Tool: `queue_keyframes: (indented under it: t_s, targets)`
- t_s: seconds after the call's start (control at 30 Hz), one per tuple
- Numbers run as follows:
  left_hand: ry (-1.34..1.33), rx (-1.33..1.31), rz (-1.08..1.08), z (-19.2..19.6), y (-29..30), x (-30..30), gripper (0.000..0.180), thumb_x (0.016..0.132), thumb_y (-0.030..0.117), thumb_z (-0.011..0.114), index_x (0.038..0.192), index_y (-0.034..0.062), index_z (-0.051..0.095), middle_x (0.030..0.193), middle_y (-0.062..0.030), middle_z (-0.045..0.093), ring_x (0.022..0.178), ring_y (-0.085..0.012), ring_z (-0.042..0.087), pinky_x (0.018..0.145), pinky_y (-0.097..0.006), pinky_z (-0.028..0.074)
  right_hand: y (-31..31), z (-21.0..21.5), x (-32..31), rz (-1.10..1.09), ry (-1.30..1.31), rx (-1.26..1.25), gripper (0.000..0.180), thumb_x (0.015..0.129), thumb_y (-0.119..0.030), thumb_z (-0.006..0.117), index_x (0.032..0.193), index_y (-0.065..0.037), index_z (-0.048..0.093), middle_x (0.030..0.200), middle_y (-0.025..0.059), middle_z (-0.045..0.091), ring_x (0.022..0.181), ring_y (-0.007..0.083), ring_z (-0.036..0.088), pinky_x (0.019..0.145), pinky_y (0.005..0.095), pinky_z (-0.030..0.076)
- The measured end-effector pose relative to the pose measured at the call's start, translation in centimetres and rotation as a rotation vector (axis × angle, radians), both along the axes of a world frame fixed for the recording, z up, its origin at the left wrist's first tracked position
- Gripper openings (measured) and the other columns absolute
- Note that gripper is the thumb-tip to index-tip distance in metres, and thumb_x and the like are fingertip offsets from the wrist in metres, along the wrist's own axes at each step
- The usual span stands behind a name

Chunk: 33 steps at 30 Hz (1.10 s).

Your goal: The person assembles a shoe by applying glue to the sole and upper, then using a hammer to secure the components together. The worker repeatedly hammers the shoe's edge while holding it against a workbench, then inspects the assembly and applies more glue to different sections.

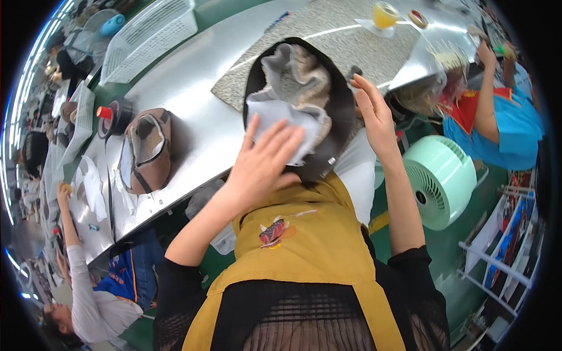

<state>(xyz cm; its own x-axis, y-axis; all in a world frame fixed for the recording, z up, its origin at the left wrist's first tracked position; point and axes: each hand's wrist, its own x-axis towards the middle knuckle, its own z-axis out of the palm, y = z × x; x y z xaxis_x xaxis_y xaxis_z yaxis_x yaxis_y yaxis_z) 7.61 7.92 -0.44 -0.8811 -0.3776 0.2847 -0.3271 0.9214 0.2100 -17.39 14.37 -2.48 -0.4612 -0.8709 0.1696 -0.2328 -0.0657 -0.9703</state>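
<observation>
In front of me, at the table's near edge, lies a dark oval leather-like piece (339, 111) with a crumpled grey and beige fleecy lining (293, 88) inside its rim. My left hand (263, 155) is spread over the lower part of the lining, its fingers apart and slightly blurred. At the piece's right side my right hand (374, 114) is held up with fingers stretched out and nothing in them. Whether it touches the rim, I cannot tell. To the left stands a brown lined piece (153, 152), open at the top, shaped like a boot upper.
A speckled mat (357, 52) lies on the metal table (199, 82). On it are a cup of yellow liquid (385, 15) and a tape roll (417, 19). A red-capped dark container (117, 116), white baskets (149, 41) and a mint-green fan (440, 181) stand around. Co-workers are at both sides.
</observation>
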Motion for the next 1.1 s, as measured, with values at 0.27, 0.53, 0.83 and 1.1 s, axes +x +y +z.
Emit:
queue_keyframes:
  t_s: [0.27, 0.53, 0.83, 1.1]
  targets:
    - [0.024, -0.109, 0.083, -1.7, -2.5, -1.5, 0.050, 0.075, 0.029, 0.072, 0.120, 0.0111, 0.058, 0.111, -0.0050, 0.059, 0.113, -0.0206, 0.053, 0.110, -0.048, 0.026, 6.4, 1.9, -1.9, -0.201, -0.116, -0.237, 0.035, 0.098, -0.023, 0.051, 0.123, 0.001, 0.054, 0.115, 0.0080, 0.060, 0.100, 0.0150, 0.061, 0.085, 0.0268, 0.048]
    - [-0.016, -0.072, 0.037, -2.0, 2.3, -1.3, 0.086, 0.068, 0.043, 0.076, 0.134, 0.0020, 0.040, 0.142, -0.0165, 0.036, 0.135, -0.0322, 0.031, 0.112, -0.053, 0.020, 11.6, -1.0, 0.9, -0.033, -0.094, -0.081, 0.023, 0.094, -0.012, 0.055, 0.116, -0.004, 0.057, 0.110, 0.0061, 0.058, 0.096, 0.0136, 0.059, 0.084, 0.0276, 0.047]
    - [-0.078, -0.172, 0.035, -5.5, 3.2, -0.5, 0.087, 0.063, 0.031, 0.082, 0.132, -0.0001, 0.038, 0.146, -0.0181, 0.032, 0.137, -0.0333, 0.028, 0.113, -0.052, 0.019, 17.3, -6.7, 0.7, 0.162, 0.277, 0.510, 0.030, 0.093, -0.027, 0.053, 0.112, -0.004, 0.061, 0.110, 0.0142, 0.063, 0.096, 0.0275, 0.063, 0.083, 0.0356, 0.050]
    - [-0.014, -0.097, 0.031, -5.5, 3.1, -0.8, 0.075, 0.062, 0.022, 0.081, 0.124, 0.0006, 0.044, 0.147, -0.0166, 0.031, 0.138, -0.0318, 0.027, 0.113, -0.052, 0.018, 22.5, -6.5, -3.1, 0.105, 0.388, 0.958, 0.032, 0.093, -0.029, 0.052, 0.106, -0.002, 0.063, 0.097, 0.0136, 0.066, 0.089, 0.0273, 0.063, 0.080, 0.0358, 0.049]
